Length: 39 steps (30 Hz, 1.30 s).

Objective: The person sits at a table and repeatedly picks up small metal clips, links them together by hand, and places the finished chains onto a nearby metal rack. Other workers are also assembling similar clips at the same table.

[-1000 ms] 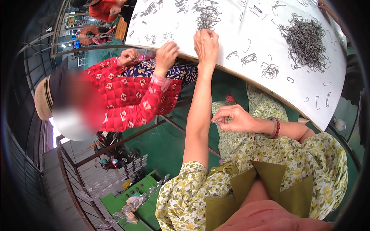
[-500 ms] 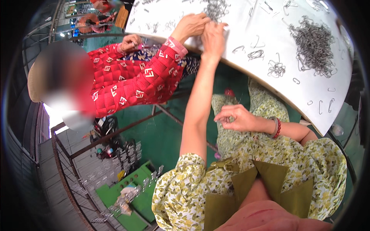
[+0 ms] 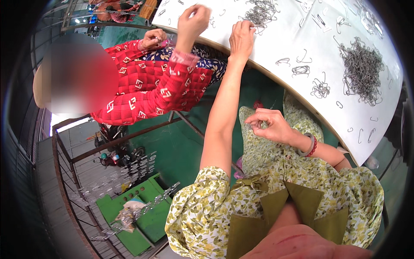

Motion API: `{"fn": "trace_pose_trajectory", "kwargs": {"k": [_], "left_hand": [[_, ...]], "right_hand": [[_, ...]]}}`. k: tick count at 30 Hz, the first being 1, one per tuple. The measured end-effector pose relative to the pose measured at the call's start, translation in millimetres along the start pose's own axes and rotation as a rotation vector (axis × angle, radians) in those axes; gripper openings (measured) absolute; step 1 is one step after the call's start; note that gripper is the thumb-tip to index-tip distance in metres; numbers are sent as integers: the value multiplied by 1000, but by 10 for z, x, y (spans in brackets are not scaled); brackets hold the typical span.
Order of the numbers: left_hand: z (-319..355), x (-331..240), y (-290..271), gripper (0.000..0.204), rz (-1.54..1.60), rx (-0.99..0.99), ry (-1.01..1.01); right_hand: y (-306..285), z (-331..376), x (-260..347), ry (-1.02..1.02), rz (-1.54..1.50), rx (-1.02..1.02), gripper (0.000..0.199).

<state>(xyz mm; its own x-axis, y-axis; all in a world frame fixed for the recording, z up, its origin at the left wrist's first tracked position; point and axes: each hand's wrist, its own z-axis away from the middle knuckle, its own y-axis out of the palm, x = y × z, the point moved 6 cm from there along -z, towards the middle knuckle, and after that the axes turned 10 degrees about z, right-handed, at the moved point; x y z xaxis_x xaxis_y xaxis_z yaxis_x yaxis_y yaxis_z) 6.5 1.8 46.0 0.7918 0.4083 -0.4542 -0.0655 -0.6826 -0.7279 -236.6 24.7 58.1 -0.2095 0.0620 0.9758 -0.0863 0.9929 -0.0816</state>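
Note:
My left hand (image 3: pixel 242 39) reaches over the edge of the white table (image 3: pixel 267 45), fingers bent and close together at the near side of a small heap of grey wire hooks (image 3: pixel 261 14). What its fingertips hold, if anything, cannot be made out. My right hand (image 3: pixel 272 125), with a grey bangle and red beads at the wrist, is held above my lap. Its thumb and fingers are pinched together, hiding anything between them. Loose wire hooks (image 3: pixel 300 70) lie on the table to the right of my left hand.
A large tangled heap of wire hooks (image 3: pixel 363 71) sits at the table's right. On my left, a co-worker in a red patterned sleeve (image 3: pixel 148 101) holds a raised hand (image 3: pixel 192 23) over the table edge. A metal frame (image 3: pixel 125 140) and green bench (image 3: pixel 146 224) stand lower left.
The co-worker's hand has drawn left, away from the small heap and my left hand. My left hand stays by that heap. My right hand keeps its pinch. The whole view has shifted slightly.

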Motion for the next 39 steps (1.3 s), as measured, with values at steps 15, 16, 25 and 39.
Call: {"fn": "trace_pose_trajectory", "kwargs": {"k": [15,16,25,39], "left_hand": [[-176,68,217,16,-56,329,-645],[-189,90,184,16,-31,326,-679],[-110,224,75,12,-97,169,-495],[-176,9,-392,18,140,-93,-447]], "right_hand": [[14,-6,32,87,-4,-18,30],[12,-21,52,75,-8,-26,29],[111,-74,169,68,1,-7,25],[55,-86,242,4,80,-42,24]]}}
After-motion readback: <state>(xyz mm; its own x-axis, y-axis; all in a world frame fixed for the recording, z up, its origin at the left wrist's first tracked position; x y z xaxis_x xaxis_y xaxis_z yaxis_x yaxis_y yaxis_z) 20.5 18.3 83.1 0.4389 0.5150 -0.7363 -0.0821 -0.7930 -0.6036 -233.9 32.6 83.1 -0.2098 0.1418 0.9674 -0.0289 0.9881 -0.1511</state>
